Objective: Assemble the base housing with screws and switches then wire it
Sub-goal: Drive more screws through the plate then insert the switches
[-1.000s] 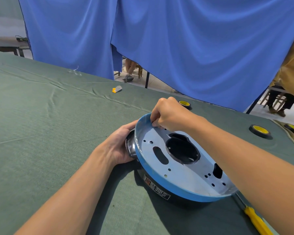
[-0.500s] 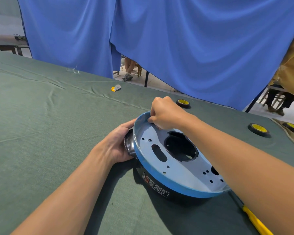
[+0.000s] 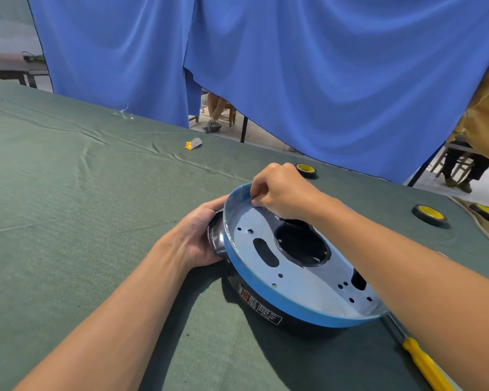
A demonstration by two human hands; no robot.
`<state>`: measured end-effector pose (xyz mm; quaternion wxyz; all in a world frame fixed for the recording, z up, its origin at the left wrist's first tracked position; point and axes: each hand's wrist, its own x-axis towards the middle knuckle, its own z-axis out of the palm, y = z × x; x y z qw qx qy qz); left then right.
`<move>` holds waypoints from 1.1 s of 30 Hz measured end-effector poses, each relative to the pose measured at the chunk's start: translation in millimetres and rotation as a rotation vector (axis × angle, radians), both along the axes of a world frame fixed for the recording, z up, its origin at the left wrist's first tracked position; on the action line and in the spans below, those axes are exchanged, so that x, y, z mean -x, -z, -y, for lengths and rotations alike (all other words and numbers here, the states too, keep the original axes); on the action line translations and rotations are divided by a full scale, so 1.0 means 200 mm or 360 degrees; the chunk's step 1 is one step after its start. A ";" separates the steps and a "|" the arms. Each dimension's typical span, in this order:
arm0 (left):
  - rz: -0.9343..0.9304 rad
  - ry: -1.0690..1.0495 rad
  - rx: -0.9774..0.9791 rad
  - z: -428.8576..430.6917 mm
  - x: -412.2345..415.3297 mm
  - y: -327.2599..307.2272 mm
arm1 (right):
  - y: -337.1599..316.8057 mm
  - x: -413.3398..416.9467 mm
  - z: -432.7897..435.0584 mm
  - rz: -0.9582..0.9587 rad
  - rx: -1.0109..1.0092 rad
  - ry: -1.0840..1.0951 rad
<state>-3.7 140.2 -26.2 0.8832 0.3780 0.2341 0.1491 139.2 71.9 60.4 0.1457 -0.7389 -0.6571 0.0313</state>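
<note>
The round base housing [image 3: 294, 280] lies on the green cloth. It has a black body, a blue rim and a pale metal plate with a large round opening and several small holes. My left hand [image 3: 198, 235] grips the shiny chrome fitting [image 3: 216, 238] on its left side. My right hand [image 3: 283, 190] reaches over the far rim, with fingers curled and fingertips pinching at the rim's inner wall. What lies between the fingertips is hidden. A yellow-handled screwdriver [image 3: 424, 365] lies at the housing's near right.
Black tape rolls with yellow cores lie at the far edge [image 3: 306, 169] and at the right [image 3: 429, 214]. A small yellow and grey piece [image 3: 194, 143] sits further back. A blue curtain hangs behind the table. A person in tan clothing stands at far right.
Both hands keep their holds on the housing. My right hand's fingertips have shifted only slightly along the far rim.
</note>
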 end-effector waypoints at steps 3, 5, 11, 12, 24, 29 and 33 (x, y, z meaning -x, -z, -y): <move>-0.0010 -0.0021 -0.0005 0.00 0.00 0.00 | -0.02 0.00 0.00 -0.0058 0.0059 0.0001; -0.0012 -0.0027 0.0003 0.00 0.00 0.00 | -0.05 0.00 0.00 -0.0019 0.0130 -0.0005; 0.0011 -0.0021 0.0021 0.00 0.00 0.00 | -0.08 -0.02 -0.01 -0.0237 0.0167 0.0083; 0.0013 -0.0022 0.0022 0.00 0.00 0.00 | -0.06 -0.02 -0.01 -0.0330 0.0139 0.0128; 0.0038 -0.0011 0.0042 0.00 0.00 0.01 | -0.02 0.05 -0.03 -0.0168 0.0095 0.0229; 0.0026 -0.0011 0.0059 0.00 0.00 0.01 | -0.07 0.07 -0.03 0.0028 0.0152 0.0120; 0.0028 -0.0017 0.0076 0.00 0.00 0.01 | -0.09 0.07 -0.03 0.0076 0.0226 0.0066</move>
